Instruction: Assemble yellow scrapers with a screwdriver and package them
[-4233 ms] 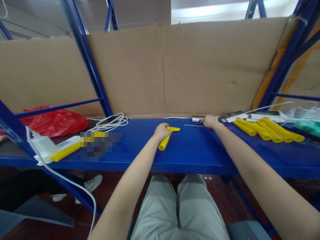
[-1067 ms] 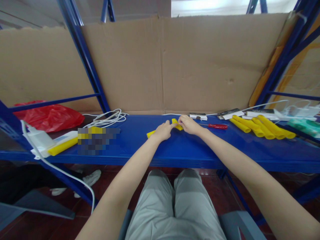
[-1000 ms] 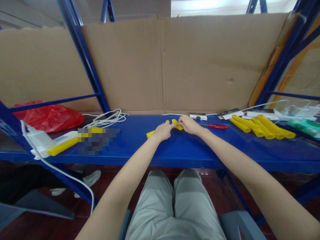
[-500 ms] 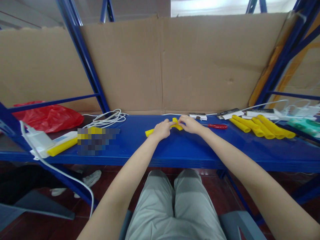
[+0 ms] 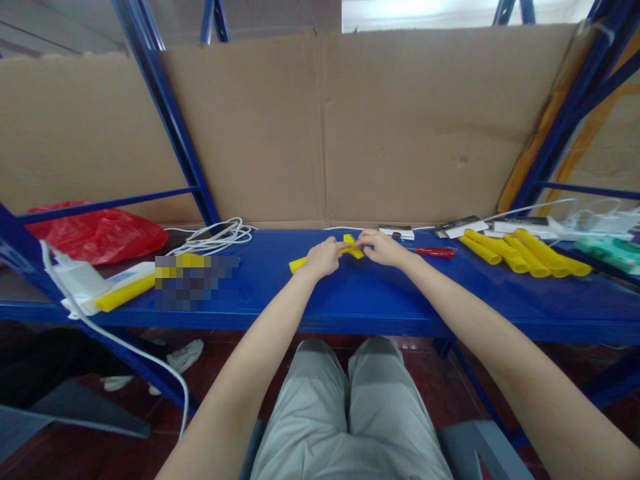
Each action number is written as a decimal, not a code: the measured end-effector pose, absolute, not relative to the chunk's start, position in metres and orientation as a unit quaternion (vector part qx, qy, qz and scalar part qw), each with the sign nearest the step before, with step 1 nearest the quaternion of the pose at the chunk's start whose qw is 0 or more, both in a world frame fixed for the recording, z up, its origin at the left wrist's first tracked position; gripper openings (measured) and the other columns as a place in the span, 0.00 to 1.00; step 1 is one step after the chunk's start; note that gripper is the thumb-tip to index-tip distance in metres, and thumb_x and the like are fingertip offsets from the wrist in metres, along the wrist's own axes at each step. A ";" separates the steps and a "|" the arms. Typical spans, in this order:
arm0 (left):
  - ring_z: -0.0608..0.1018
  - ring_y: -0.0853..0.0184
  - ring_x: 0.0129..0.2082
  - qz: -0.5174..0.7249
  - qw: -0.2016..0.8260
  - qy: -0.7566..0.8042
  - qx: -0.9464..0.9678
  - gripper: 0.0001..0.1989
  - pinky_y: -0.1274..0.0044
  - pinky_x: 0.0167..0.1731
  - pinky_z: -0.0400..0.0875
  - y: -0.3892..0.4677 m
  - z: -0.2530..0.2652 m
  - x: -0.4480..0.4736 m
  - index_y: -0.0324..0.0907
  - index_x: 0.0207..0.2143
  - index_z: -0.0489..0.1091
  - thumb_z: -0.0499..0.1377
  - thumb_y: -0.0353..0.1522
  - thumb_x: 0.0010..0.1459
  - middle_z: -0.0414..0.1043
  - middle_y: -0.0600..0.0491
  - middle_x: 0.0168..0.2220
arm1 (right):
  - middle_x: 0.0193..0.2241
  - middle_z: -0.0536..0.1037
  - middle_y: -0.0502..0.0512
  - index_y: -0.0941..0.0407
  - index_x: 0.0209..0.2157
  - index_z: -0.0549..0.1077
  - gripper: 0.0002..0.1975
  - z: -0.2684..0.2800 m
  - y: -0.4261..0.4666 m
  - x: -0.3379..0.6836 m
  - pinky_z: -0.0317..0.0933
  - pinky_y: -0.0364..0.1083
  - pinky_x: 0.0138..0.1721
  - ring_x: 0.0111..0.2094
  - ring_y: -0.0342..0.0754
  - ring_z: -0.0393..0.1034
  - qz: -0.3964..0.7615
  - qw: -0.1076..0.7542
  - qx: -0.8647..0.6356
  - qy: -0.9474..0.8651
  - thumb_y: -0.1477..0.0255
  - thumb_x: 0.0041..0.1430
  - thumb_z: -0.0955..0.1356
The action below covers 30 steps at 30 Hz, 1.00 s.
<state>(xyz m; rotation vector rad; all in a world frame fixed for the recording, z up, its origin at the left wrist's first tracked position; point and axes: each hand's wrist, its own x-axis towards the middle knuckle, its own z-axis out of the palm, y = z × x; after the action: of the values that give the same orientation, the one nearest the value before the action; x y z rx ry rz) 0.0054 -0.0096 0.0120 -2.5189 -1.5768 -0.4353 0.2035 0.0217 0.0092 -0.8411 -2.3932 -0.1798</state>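
Note:
A yellow tool with a tube-like handle [image 5: 297, 265] and a wider, crosswise head [image 5: 349, 239] lies low over the blue tabletop, straight in front of me. My left hand [image 5: 323, 259] is wrapped around its middle, with the index finger stretched toward the head. On the head's right side my right hand [image 5: 380, 249] has its thumb and fingertips pinched together. Whether a small part sits in that pinch is too small to tell. Just right of my right hand is a red-handled screwdriver [image 5: 436, 253], its shaft partly hidden by the hand.
Several yellow tubes [image 5: 537, 257] lie at the right, near small white-and-black boxes [image 5: 465, 227]. On the left are a red plastic bag [image 5: 100, 233], a coiled white cable [image 5: 225, 233], a power strip [image 5: 85, 283] and another yellow tube [image 5: 127, 293]. Cardboard [image 5: 320, 133] stands behind the table.
Both hands and the yellow tool have shifted very slightly left. The right fingertips have changed position a little at the tool's head.

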 end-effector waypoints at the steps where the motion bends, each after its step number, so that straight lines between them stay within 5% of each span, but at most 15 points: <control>1: 0.74 0.60 0.47 -0.144 0.070 -0.523 -0.837 0.23 0.74 0.44 0.68 -0.009 0.012 0.005 0.58 0.59 0.63 0.51 0.31 0.64 0.67 0.51 0.46 | 0.35 0.75 0.57 0.56 0.34 0.77 0.18 0.009 0.022 0.204 0.63 0.49 0.45 0.39 0.49 0.69 -0.068 0.298 -0.311 -0.900 0.83 0.49 0.60; 21: 0.74 0.62 0.47 -0.154 0.068 -0.506 -0.846 0.21 0.75 0.45 0.67 -0.003 0.008 0.003 0.55 0.57 0.66 0.51 0.31 0.63 0.67 0.51 0.45 | 0.32 0.76 0.55 0.54 0.28 0.79 0.16 0.008 0.026 0.206 0.65 0.48 0.41 0.35 0.47 0.70 -0.034 0.340 -0.273 -0.900 0.82 0.50 0.61; 30: 0.74 0.62 0.46 -0.157 0.065 -0.499 -0.850 0.21 0.75 0.44 0.67 -0.002 0.008 0.003 0.55 0.57 0.66 0.52 0.31 0.63 0.67 0.51 0.44 | 0.29 0.75 0.54 0.55 0.24 0.75 0.05 0.008 0.025 0.204 0.65 0.49 0.40 0.32 0.46 0.71 0.059 0.379 -0.271 -0.883 0.74 0.51 0.67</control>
<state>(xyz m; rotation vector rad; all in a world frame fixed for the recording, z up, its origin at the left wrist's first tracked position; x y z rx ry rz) 0.0030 -0.0022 0.0083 -2.5656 -1.5059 -0.4736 0.2039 0.0252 0.0082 -0.6915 -2.2551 0.1517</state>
